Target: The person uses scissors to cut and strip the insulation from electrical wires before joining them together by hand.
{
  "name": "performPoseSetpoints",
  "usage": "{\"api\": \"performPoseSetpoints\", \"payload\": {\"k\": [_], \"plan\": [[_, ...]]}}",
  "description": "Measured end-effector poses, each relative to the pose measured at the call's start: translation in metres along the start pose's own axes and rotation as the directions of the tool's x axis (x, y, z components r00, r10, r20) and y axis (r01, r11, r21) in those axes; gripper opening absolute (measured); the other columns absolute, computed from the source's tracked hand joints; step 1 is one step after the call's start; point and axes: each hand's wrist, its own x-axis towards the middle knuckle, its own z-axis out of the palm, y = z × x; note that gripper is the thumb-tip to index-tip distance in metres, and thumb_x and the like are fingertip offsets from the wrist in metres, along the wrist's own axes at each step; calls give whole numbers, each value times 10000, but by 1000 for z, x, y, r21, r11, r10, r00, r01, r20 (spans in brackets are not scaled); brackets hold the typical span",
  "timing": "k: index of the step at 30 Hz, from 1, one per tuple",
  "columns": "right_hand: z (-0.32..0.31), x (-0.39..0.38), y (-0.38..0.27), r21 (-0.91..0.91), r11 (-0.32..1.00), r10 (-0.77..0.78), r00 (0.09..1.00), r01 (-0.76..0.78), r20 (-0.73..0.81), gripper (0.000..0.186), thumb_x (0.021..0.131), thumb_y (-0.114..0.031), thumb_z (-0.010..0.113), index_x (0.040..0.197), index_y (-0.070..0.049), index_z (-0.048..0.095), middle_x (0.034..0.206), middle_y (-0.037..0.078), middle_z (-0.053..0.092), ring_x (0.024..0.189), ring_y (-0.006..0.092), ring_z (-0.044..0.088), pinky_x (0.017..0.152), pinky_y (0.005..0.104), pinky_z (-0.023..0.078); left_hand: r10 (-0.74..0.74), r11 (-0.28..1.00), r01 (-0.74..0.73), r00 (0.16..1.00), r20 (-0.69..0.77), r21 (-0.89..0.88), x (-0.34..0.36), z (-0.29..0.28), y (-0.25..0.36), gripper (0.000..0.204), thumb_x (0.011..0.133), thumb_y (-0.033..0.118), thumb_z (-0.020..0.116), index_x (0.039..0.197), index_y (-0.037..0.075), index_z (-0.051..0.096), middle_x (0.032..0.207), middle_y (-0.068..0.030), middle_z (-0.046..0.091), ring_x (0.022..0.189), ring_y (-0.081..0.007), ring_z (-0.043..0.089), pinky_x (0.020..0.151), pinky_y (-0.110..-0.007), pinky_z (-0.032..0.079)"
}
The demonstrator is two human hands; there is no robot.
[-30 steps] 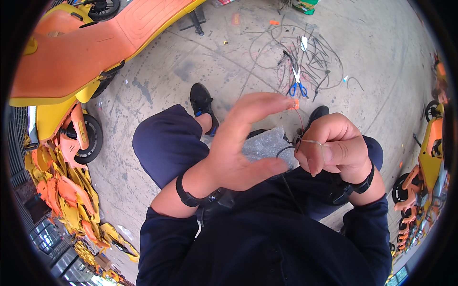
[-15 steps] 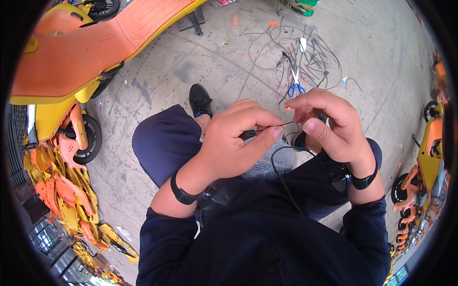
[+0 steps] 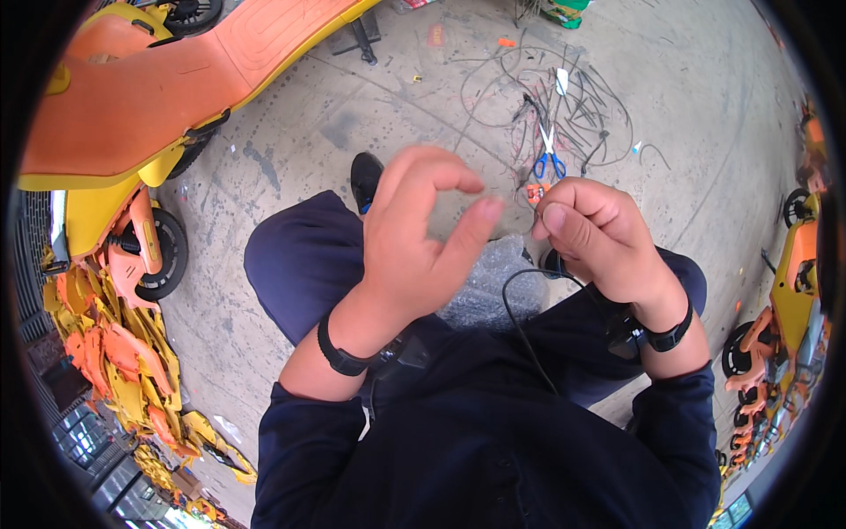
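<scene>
My right hand (image 3: 601,240) has finger and thumb pinched on a thin wire, with a small orange connector (image 3: 538,193) just above the fingertips. My left hand (image 3: 416,238) is raised to the left of it, fingers curved and apart, holding nothing. A black cable (image 3: 522,331) loops below my right hand and runs down over my dark clothing. Crumpled bubble wrap (image 3: 489,291) lies between my legs, under the hands. Blue-handled scissors (image 3: 548,164) lie on the floor beyond the connector, among tangled dark and red wires (image 3: 590,110).
An orange-and-yellow scooter (image 3: 141,101) stands at the upper left, over a heap of similar coloured panels (image 3: 119,361) at lower left. A row of more scooters (image 3: 793,273) lines the right. A green bag (image 3: 562,13) lies at the top of the concrete floor (image 3: 414,115).
Half a second ago my left hand pinched the thin wire; it has since let go, opened and moved up. My right hand has shifted slightly down and left, its fingers closer together.
</scene>
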Motion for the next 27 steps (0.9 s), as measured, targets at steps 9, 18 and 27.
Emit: {"api": "performPoseSetpoints", "payload": {"k": [9,18,27], "plan": [[16,1,10,158,987,42,999,-40,-7,128,966,-83,500,911,-1,583,732,-37,511,660,49,435,583,215,386,8,998,14,926,378,-56,-10,5,6,272,858,260,649,732,48,535,648,-84,516,565,-275,517,497,-356,395],[9,-1,-3,168,985,3,974,-42,227,150,970,-78,488,911,25,580,761,21,581,688,81,496,638,232,420,-69,778,472,721,690,-415,1,-16,21,274,944,141,510,690,40,519,598,-32,547,522,-171,529,499,-293,397],[15,-4,8,606,773,-26,945,-188,326,233,988,-166,468,874,15,560,733,74,611,486,32,300,447,207,235,-63,196,700,708,704,-687,-12,-11,18,324,976,123,430,673,24,491,584,-39,515,548,-137,547,518,-253,407]]}}
